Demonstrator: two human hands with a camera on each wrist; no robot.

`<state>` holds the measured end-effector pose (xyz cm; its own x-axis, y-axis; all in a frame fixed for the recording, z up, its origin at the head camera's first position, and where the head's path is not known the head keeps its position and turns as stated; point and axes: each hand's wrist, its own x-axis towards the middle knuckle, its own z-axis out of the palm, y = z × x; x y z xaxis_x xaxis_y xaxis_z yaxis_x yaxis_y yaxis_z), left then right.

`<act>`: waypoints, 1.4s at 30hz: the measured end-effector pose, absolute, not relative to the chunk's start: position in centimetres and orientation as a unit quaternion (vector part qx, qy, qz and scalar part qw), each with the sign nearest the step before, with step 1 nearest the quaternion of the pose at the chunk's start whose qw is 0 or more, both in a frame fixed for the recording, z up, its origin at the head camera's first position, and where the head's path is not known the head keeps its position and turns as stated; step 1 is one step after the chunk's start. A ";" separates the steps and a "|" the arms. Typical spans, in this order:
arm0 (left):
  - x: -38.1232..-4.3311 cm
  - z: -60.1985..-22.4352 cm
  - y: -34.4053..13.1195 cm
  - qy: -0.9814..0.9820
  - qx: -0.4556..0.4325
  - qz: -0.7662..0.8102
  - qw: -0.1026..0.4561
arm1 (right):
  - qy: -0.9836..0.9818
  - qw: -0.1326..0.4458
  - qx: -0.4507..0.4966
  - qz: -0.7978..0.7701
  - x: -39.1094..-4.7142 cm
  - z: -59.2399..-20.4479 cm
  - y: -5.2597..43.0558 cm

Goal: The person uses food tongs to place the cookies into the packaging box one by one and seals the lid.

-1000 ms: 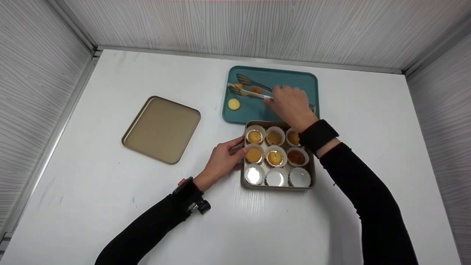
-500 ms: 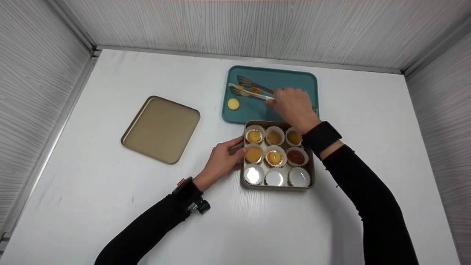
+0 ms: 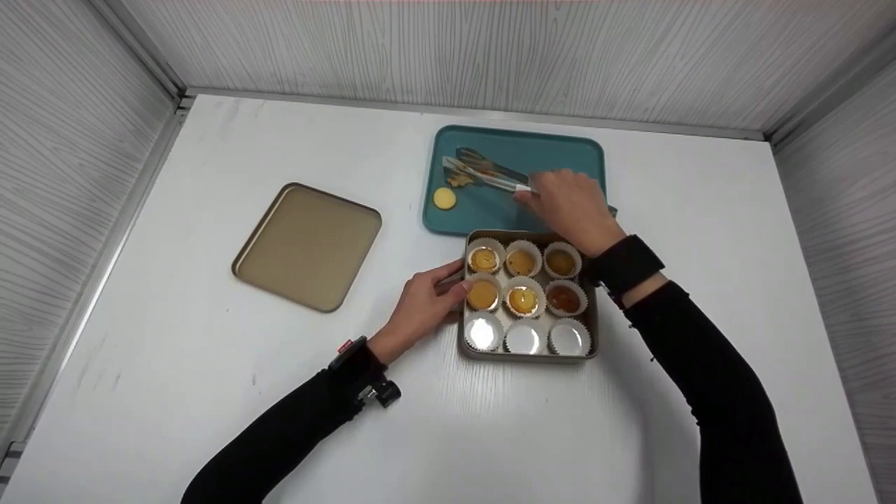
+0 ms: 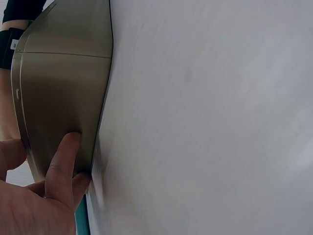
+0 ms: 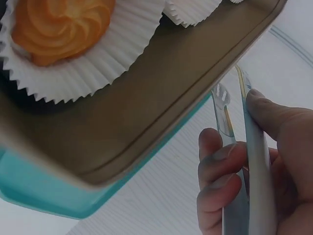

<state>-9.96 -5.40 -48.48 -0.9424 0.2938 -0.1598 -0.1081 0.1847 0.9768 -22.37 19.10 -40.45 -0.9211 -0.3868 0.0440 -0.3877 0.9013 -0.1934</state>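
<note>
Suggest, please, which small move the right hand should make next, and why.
I would probably have the right hand gently squeeze the tongs onto the cookie near their tips on the tray; whether they already grip it is unclear. Three paper cups look empty, and the left hand holds the tin.

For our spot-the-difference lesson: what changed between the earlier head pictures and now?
The right hand and the tongs it holds have shifted slightly right and toward the person, uncovering more of the back-right cup in the tin; the tongs' tips look closer together. Whether they grip anything is unclear. The left hand holds the tin's left side as before; the lid, tray and yellow cookie stayed put.
</note>
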 end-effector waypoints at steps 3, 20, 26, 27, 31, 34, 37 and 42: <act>-10.0 -48.5 -5.4 0.751 0.060 0.638 0.158 | -0.975 0.007 0.200 0.096 -22.3 -40.2 19.4; -9.9 -48.4 -5.1 0.741 0.052 0.647 0.173 | -0.972 0.037 0.228 0.053 -20.5 -39.8 19.0; -9.9 -48.4 -5.1 0.739 0.047 0.648 0.176 | -0.966 0.062 0.248 0.041 -19.2 -39.2 20.0; -10.0 -48.4 -5.1 0.740 0.046 0.648 0.175 | -0.967 0.060 0.247 0.038 -19.0 -39.2 20.2; -10.0 -48.3 -5.2 0.736 0.038 0.652 0.178 | -0.969 0.050 0.240 0.030 -18.2 -38.9 20.9; -10.0 -48.3 -5.2 0.736 0.037 0.652 0.177 | -0.970 0.047 0.239 0.023 -17.8 -38.7 21.5; -10.0 -48.3 -5.2 0.736 0.037 0.651 0.180 | -0.971 0.042 0.234 0.022 -17.3 -38.6 22.4; -10.0 -48.3 -5.2 0.741 0.038 0.646 0.178 | -0.976 0.024 0.216 0.029 -16.8 -38.6 23.8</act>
